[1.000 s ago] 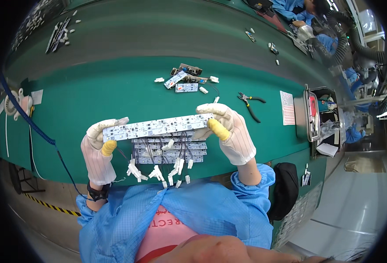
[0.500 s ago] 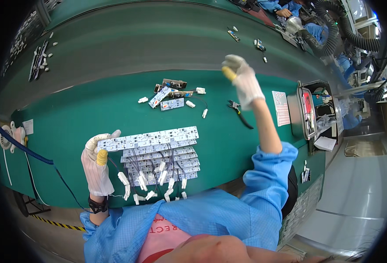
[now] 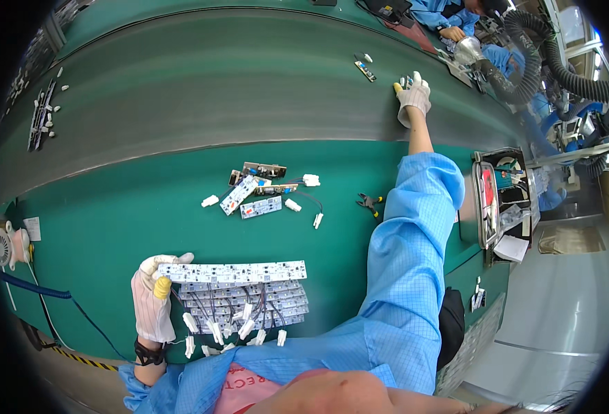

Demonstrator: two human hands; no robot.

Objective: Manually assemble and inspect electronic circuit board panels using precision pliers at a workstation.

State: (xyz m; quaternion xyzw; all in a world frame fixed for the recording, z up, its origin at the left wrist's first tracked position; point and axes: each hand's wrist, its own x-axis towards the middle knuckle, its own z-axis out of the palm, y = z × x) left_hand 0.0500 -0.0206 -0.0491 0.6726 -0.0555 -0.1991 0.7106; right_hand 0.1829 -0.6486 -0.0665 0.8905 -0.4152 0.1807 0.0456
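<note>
My left hand (image 3: 154, 290), in a white glove with a yellow cot on the thumb, grips the left end of a long white circuit board strip (image 3: 235, 273). Below that strip lies a stack of similar boards (image 3: 277, 303), with dark leads and white connectors (image 3: 247, 327) hanging toward me. My right hand (image 3: 413, 101), gloved too, is stretched out over the dark belt. Its thumb and fingers are apart on either side of a small circuit board (image 3: 406, 81), which the hand partly covers. Whether the fingers touch it is hard to see.
Several small boards (image 3: 260, 207) with connectors lie mid-table, with cutters (image 3: 370, 202) to their right. Another small board (image 3: 365, 71) and long strips (image 3: 41, 117) rest on the belt (image 3: 214, 90). A metal box (image 3: 485, 200) stands right. A co-worker's hand (image 3: 452, 33) shows at far right.
My right hand has moved from above the table out to the small board on the belt. The left hand still holds the strip; the whole view has shifted, the table now appearing lower.
</note>
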